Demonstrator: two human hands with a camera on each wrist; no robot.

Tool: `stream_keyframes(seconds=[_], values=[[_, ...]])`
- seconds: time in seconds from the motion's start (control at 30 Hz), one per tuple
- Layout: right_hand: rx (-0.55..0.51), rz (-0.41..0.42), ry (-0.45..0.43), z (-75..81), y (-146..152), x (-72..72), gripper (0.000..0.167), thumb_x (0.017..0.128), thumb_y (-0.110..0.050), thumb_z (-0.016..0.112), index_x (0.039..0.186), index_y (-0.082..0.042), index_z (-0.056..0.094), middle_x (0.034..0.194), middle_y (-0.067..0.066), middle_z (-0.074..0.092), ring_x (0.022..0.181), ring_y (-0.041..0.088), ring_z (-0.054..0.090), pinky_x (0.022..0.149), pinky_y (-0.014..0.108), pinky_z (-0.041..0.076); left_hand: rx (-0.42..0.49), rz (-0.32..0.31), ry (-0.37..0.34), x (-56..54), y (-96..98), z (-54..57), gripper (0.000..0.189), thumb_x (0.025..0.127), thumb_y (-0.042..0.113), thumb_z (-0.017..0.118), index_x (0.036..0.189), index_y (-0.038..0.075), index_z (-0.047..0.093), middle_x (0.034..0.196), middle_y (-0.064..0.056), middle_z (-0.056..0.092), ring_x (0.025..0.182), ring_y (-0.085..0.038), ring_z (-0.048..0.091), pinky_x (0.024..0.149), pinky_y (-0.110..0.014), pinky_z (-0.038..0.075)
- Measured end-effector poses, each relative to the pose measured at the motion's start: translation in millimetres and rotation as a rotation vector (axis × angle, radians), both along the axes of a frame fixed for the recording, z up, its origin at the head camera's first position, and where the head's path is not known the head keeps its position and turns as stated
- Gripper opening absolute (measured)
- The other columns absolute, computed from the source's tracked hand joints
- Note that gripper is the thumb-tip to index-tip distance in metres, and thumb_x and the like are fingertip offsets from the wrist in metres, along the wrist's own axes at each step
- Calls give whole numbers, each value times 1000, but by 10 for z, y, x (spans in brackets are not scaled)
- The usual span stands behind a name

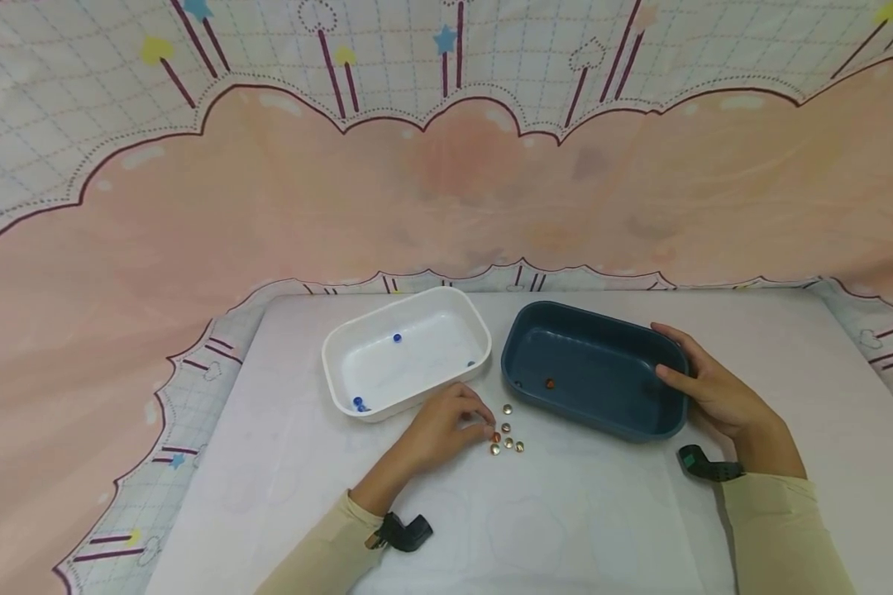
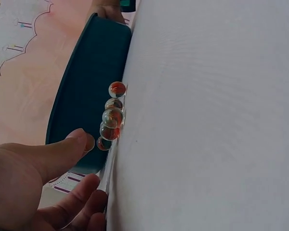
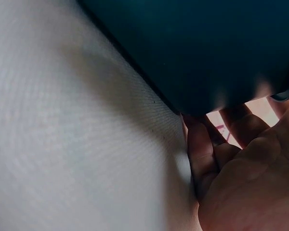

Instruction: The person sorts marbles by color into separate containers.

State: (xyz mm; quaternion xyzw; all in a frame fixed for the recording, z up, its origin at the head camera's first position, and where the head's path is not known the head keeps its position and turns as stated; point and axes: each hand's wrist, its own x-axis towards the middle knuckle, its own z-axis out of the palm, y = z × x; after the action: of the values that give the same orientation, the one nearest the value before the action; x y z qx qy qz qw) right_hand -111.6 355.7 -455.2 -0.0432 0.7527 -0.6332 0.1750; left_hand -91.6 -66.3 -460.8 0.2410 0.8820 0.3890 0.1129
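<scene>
My left hand (image 1: 446, 421) is at the near edge of the white tray, thumb and forefinger pinching an orange-streaked marble (image 1: 495, 437). Beside the fingertips, several clear marbles (image 1: 506, 428) with coloured swirls lie loose on the cloth; the left wrist view shows them in a row (image 2: 112, 117). My right hand (image 1: 714, 388) grips the right end of the dark blue tray (image 1: 595, 421), thumb over the rim and the other fingers around the outside. Inside that tray lies an orange-brown marble (image 1: 550, 383), with a darker one near its left end.
The white tray (image 1: 409, 401) stands at the left with several blue marbles (image 1: 397, 338) in it. White cloth (image 1: 565, 521) covers the table, and a patterned peach curtain (image 1: 342, 207) hangs behind. Each wrist wears a black camera.
</scene>
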Motion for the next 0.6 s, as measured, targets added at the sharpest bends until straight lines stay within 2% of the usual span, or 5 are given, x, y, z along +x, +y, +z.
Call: stream_keyframes(seconds=[0.17,0.4,0.6], values=[[-3,6,-5,5,-11,-7,74,106,-12,55,164,-32,14,170,17,-15,153,47,-11,116,76,-3,23,15,10,1,-9,42,10,93,18,75,103,21,78,105,5,63,100,-10,57,87,-28,50],[5,13,-2,4,6,-15,74,106,-12,54,164,-32,14,170,18,-14,152,47,-9,115,77,-1,45,8,77,-27,21,93,13,95,20,74,107,20,77,97,9,67,88,-5,59,77,-23,51],[17,11,-6,7,10,-20,75,106,-13,55,164,-32,13,170,18,-14,153,48,-9,115,77,-1,132,49,108,-28,73,173,16,95,23,74,109,16,77,89,8,65,80,-7,58,69,-22,51]])
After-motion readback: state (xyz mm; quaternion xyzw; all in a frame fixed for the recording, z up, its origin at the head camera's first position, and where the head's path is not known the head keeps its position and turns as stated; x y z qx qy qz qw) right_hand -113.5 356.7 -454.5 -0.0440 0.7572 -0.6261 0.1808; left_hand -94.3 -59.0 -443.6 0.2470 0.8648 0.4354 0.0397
